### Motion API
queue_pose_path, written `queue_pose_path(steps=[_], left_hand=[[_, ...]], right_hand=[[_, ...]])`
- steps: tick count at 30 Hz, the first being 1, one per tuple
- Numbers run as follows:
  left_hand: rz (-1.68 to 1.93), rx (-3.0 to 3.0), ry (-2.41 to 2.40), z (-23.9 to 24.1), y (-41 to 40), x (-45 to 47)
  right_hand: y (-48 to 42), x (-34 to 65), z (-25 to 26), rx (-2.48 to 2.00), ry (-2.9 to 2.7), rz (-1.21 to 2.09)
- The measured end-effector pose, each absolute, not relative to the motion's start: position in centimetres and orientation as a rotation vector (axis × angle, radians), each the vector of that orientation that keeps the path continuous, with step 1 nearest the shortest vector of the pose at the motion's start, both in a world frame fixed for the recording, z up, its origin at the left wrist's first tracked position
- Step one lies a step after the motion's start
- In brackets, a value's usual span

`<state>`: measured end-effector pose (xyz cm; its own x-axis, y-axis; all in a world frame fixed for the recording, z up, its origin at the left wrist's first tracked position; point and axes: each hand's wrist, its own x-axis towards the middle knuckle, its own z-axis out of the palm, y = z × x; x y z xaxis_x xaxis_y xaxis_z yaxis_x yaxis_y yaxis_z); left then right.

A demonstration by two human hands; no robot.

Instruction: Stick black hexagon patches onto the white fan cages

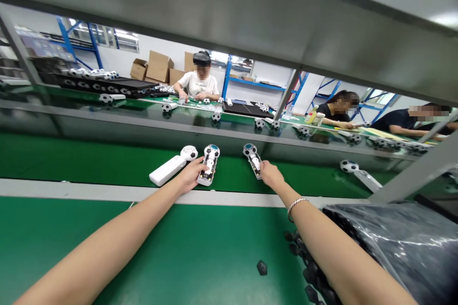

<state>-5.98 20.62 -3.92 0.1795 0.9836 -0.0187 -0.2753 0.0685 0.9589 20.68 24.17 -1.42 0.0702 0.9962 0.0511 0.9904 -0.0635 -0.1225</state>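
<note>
Both my arms reach out over the green conveyor belt [89, 162]. My left hand [189, 176] is closed around the lower end of an opened handheld fan with a football-patterned head [208, 166]. My right hand [270, 175] grips the handle end of a second opened football fan [251, 156], which lies tilted on the belt. A closed white football fan [171, 167] lies just left of my left hand, not touched. A bracelet sits on my right wrist.
A clear plastic bag of small black parts [393, 243] lies at the right on the green table [196, 252], with loose black pieces [262, 267] beside it. Another football fan [358, 174] lies on the belt at the right. Three people sit across the line. A metal shelf hangs overhead.
</note>
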Motion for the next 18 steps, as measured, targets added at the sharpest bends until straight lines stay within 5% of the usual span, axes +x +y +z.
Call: queue_pose_path(steps=[11,18], left_hand=[[1.201,1.493,1.524,-4.2,22.6,-1.9],[1.077,1.844,1.709,-4.1,21.7,-1.2]], right_hand=[[21.4,22.3,0.7,-2.211,-2.034,-0.232],[12.0,22.9,5.3,-1.699,-2.317,-0.189]])
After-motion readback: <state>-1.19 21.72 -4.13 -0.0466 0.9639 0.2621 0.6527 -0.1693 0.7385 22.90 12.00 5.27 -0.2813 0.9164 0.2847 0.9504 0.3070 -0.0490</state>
